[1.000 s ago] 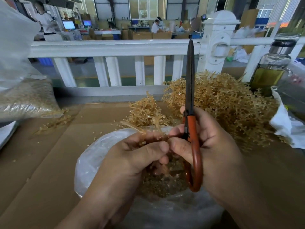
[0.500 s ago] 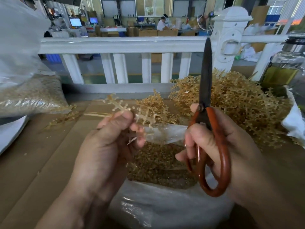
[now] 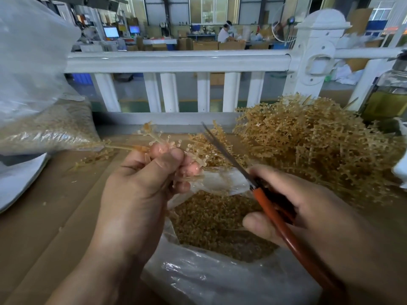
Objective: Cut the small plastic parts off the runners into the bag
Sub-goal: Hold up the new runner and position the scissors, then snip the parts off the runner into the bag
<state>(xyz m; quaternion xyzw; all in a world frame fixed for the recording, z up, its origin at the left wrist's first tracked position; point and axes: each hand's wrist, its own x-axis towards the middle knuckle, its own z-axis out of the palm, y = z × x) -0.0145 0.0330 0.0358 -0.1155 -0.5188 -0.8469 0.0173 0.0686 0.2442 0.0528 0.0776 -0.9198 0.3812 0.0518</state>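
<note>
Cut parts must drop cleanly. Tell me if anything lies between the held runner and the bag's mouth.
Nothing visible does. The left hand holds the runner at the far rim of the open bag; the scissors stand to its right.

Factory floor, pretty clearly. Past the white railing [image 3: 176, 60] there's a big hall with tall windows [image 3: 211, 9], a painted green floor [image 3: 189, 105], stacked cardboard boxes [image 3: 204, 45], lit monitors [image 3: 111, 31] at work stations, a big round fan [image 3: 283, 27] and a person [image 3: 223, 35] sitting at a bench. Up close the table [image 3: 44, 216] is covered in cardboard, with a huge heap of runners [image 3: 308, 139] at its far right and a clear sack of small parts [image 3: 48, 126] at the far left edge.
</note>
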